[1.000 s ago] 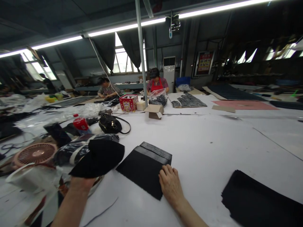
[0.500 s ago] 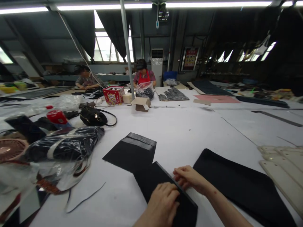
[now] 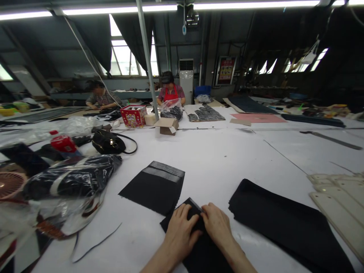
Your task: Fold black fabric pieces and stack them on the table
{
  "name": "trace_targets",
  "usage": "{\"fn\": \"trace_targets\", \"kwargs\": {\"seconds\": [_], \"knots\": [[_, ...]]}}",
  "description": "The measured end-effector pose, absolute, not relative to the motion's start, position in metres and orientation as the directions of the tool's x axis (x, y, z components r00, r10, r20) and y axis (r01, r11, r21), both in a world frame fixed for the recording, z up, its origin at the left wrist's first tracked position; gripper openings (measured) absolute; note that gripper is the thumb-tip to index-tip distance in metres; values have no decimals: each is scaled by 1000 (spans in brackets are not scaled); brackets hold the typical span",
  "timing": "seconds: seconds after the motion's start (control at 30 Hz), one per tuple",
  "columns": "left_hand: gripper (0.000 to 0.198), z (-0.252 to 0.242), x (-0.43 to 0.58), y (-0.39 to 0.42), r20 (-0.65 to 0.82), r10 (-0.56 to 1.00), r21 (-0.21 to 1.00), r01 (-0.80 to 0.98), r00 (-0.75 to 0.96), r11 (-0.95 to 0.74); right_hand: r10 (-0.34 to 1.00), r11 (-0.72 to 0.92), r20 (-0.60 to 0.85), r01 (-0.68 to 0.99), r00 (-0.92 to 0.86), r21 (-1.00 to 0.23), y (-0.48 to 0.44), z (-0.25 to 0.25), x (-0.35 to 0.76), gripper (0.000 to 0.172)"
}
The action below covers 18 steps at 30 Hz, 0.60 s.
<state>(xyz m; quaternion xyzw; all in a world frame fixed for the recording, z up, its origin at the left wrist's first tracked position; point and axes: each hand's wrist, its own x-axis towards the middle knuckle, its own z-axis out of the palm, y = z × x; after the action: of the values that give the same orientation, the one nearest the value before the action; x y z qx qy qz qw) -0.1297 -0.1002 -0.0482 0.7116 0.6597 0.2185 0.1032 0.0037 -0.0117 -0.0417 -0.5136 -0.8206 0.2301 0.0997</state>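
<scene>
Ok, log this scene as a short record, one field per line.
left hand: fingers on the black piece
right hand: fingertips at that piece's edge, beside the left hand's fingers
surface: white table
just beyond: black piece with grey bands
right: larger black stack
left: plastic-wrapped bundle, black bag
far side: red box, cardboard box, person in red apron

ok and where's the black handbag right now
In the head view, the black handbag lies left of centre on the white table, just beyond the plastic-wrapped bundle and to the right of the red package.
</scene>
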Motion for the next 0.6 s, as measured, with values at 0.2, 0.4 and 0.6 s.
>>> {"fn": "trace_targets", "kwargs": {"seconds": [0.2, 0.4, 0.6], "knots": [[42, -47, -142, -98, 148, 986, 488, 862, 70, -135, 880, 432, -16, 813, -475, -390, -11, -49, -9, 20], [33, -45, -144, -97, 181, 982, 474, 870, 52, -133, 849, 528, 224, 752, -478, -396, -21, -78, -12, 26], [37, -43, -148, -90, 153, 985, 415, 899, 84, -141, 695, 696, 517, 648, -500, -310, -26, -106, -9, 31]]}}
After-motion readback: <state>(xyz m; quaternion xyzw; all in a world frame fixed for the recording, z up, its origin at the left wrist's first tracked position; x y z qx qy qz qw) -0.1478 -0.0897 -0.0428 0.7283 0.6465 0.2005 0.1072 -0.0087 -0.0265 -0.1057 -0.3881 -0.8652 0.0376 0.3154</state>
